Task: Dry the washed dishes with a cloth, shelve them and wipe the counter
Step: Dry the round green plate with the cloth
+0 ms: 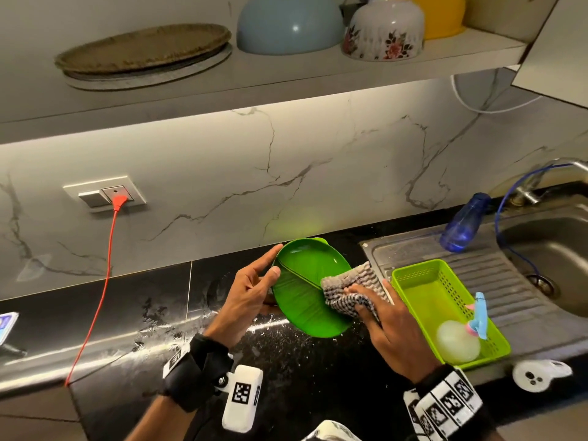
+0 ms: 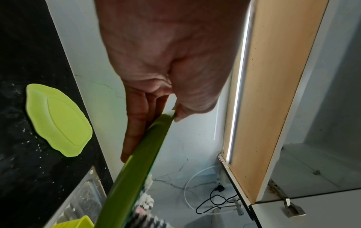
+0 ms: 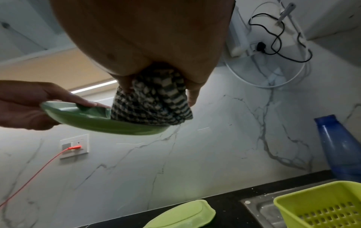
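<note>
From the head view, a green leaf-shaped plate (image 1: 305,288) is held tilted above the black counter (image 1: 302,370), just left of the steel sink's drainboard (image 1: 496,281). The left hand (image 1: 246,300) is clamped on the plate's left rim, thumb on the face, the other fingers hidden behind it. A checked cloth (image 1: 350,289) is pressed onto the plate's right part by the right hand (image 1: 391,326), whose fingertips are buried in the folds. A lime basket (image 1: 413,281) stands on the drainboard beside the plate; the pale round thing inside it cannot be identified. The shelf (image 1: 286,84) above carries upturned bowls, cut off at the top.

From the left wrist, the plate (image 2: 132,177) is seen edge-on, pinched between thumb and fingers (image 2: 136,123); a second, paler green plate (image 2: 58,120) lies face down on the counter beneath.

From the right wrist, the cloth (image 3: 152,103) is seen bunched in curled fingers, and much of the plate (image 3: 93,121) is covered by it.
</note>
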